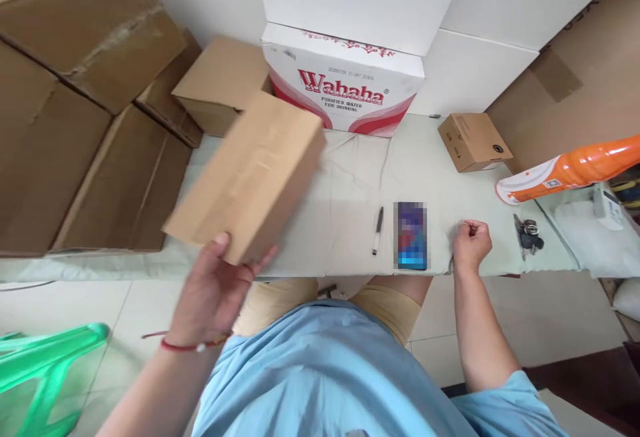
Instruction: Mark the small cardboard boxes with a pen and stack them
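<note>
My left hand (215, 290) grips a plain brown cardboard box (247, 177) by its near end and holds it tilted above the left part of the low table (350, 177). The box looks blurred by motion. My right hand (471, 243) rests on the table's front edge as a loose fist, with nothing seen in it. Between the hands lie a pen (377, 230) and a phone (411, 235), flat on the pale cloth.
A white Wahaha water carton (345, 83) stands at the back, a brown box (220, 83) to its left. A small cardboard box (474, 141) sits back right. An orange and white bottle (570, 170) and keys (527, 233) lie right. Large cartons (75, 103) stack left; a green stool (45, 370) stands below.
</note>
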`<state>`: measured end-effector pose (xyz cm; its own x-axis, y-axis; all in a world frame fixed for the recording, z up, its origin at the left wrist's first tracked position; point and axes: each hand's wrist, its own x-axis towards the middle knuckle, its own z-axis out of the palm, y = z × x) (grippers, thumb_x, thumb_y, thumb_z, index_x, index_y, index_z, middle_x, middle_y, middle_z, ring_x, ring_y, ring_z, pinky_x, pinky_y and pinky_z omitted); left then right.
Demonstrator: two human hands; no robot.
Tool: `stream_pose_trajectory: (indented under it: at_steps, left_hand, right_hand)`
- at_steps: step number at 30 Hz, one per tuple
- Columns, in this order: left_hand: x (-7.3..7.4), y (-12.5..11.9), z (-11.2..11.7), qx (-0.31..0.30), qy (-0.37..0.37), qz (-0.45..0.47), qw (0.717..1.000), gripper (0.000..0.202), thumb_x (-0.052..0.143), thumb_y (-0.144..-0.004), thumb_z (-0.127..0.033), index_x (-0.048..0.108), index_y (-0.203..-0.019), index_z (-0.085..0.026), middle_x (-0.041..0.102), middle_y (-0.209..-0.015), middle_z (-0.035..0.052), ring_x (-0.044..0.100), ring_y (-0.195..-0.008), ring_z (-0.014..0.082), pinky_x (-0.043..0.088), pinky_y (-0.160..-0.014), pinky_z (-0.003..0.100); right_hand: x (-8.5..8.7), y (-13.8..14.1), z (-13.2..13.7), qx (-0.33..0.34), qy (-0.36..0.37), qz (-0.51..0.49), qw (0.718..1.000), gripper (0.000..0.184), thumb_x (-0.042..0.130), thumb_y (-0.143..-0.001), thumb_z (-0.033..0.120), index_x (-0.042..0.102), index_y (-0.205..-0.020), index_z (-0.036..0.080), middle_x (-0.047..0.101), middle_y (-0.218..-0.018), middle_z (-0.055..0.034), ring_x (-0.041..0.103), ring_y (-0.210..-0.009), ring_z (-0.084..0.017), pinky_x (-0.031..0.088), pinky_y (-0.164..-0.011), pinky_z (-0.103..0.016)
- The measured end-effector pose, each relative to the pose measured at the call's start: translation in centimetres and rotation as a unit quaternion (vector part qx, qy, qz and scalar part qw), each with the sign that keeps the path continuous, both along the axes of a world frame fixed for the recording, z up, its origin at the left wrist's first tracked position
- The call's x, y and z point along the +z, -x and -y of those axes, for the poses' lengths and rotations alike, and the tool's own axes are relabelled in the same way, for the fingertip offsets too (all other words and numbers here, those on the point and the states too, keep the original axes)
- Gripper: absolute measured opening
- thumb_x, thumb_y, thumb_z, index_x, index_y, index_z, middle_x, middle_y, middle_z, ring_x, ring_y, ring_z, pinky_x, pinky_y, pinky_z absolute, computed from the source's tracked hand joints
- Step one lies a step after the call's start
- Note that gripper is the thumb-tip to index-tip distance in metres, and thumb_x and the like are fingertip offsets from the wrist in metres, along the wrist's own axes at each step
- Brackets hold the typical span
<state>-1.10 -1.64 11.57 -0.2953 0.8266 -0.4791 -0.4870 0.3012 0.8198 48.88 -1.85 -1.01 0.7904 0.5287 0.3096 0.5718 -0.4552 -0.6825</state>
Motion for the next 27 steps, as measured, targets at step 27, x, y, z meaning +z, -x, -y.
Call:
stream_pose_trajectory:
  at_steps: [27]
  left_hand:
    - [-4.5,0.6,5.2,-0.156,0.008,-0.115,0.981,0.057,0.091,-0.076,-0.063,0.085,-0.12,-0.026,0.081,-0.137,0.0147,0.074,-0.134,0.0412,0.057,-0.119,0.056]
  right_hand:
    - [7.3,19.4,-3.3,0.333,0.077,-0.082,0.936,0.063,0.068,-0.095,0.062,0.071,-0.143,0.022,0.073,-0.149,-0.0179,0.068,-0.137,-0.034,0.057,-0.113,-0.055]
